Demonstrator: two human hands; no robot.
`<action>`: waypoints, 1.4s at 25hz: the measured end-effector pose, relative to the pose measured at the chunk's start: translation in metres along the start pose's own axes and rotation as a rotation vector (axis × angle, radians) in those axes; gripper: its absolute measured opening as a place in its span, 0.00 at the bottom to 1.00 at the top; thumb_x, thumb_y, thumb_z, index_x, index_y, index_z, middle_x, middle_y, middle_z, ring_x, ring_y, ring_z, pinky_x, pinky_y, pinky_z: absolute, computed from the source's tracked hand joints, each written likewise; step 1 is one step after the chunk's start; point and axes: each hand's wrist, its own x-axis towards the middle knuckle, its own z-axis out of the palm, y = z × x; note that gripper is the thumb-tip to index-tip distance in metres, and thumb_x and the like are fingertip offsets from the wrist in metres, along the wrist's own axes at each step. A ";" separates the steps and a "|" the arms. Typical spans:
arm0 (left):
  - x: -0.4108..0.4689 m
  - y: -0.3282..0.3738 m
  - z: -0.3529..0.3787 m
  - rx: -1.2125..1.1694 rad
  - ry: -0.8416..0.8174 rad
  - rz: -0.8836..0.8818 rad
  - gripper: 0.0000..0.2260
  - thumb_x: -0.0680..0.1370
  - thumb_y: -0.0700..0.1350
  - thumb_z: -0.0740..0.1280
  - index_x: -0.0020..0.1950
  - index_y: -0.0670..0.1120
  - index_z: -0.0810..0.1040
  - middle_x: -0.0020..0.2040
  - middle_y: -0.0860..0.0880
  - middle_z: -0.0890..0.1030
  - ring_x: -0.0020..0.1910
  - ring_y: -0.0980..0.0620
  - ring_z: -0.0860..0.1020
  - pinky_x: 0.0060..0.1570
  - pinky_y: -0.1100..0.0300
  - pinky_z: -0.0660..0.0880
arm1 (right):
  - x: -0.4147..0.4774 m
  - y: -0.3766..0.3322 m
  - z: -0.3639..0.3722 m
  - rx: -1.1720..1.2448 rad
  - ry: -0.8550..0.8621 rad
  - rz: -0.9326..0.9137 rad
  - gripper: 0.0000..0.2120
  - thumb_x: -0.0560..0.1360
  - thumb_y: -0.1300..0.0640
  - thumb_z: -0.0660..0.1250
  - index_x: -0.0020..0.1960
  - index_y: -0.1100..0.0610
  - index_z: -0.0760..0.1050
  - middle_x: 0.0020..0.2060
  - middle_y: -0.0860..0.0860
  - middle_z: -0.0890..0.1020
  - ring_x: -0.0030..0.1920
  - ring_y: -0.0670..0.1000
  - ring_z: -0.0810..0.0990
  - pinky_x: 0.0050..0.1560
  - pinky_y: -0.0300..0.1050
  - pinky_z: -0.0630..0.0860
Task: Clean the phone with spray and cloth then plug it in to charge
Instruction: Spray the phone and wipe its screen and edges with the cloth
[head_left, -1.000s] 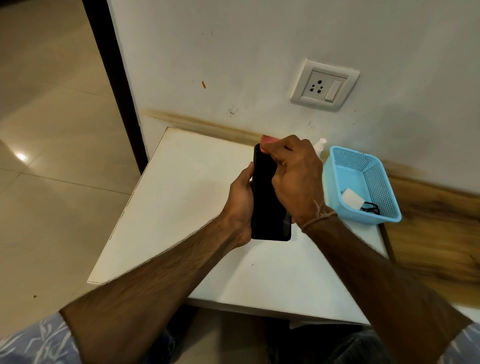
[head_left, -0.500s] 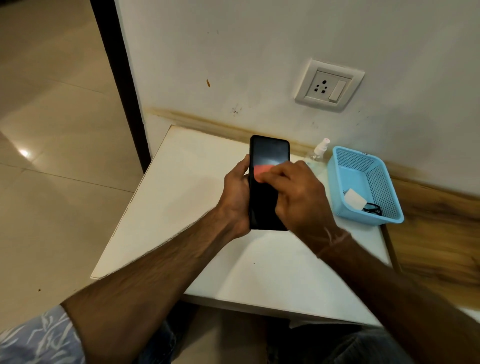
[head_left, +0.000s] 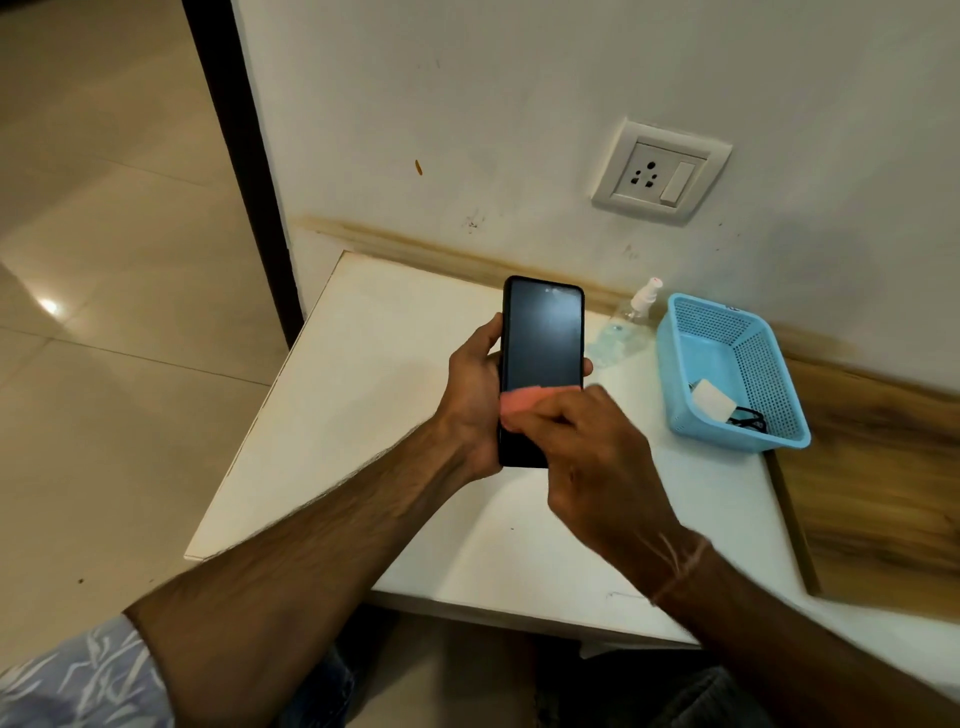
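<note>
Nearest the wearer, both forearms reach forward over the white table (head_left: 363, 389).

Change noted: one second ago the pink cloth (head_left: 519, 400) sat at the top edge of the phone (head_left: 543, 338). Half a second ago it was at mid-screen, and it now lies on the lower part of the screen. That amounts to one downward pass almost complete. Judgement: the wiping step is under way and charging has not begun.

Left hand (head_left: 470, 400): curled round the phone from its left side, thumb on the near edge, a fingertip showing at the far edge. It holds the phone upright above the table, dark screen facing the camera.

Right hand (head_left: 587, 457): fingers bent, pressing the cloth against the glass. Its outline is motion-blurred.

Beyond the right hand, the clear spray bottle (head_left: 626, 327) rests on the table, untouched. Just right of it sits a blue basket (head_left: 763, 374) holding a white charger adapter (head_left: 712, 401) and a black cable (head_left: 748, 418).

Farthest, on the wall above the basket, the socket (head_left: 661, 171) has nothing plugged in.
</note>
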 end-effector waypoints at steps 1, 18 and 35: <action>0.000 0.001 0.000 -0.008 -0.004 0.005 0.34 0.80 0.65 0.55 0.69 0.38 0.77 0.56 0.38 0.82 0.47 0.42 0.81 0.51 0.51 0.77 | -0.005 0.002 0.000 -0.016 -0.036 -0.045 0.17 0.76 0.60 0.57 0.58 0.60 0.81 0.51 0.54 0.83 0.52 0.50 0.75 0.57 0.40 0.74; 0.000 -0.003 -0.002 0.055 -0.023 0.040 0.34 0.80 0.66 0.55 0.69 0.39 0.77 0.58 0.37 0.82 0.47 0.43 0.82 0.49 0.52 0.80 | -0.009 -0.003 0.007 0.089 0.067 -0.001 0.14 0.81 0.59 0.58 0.57 0.60 0.81 0.52 0.56 0.83 0.54 0.53 0.78 0.57 0.46 0.77; -0.012 -0.003 0.000 0.042 0.082 0.029 0.33 0.80 0.65 0.58 0.68 0.39 0.78 0.53 0.41 0.82 0.48 0.45 0.80 0.50 0.54 0.77 | 0.007 -0.001 0.009 -0.067 0.119 -0.020 0.14 0.77 0.61 0.61 0.57 0.63 0.80 0.41 0.59 0.80 0.39 0.57 0.77 0.42 0.47 0.79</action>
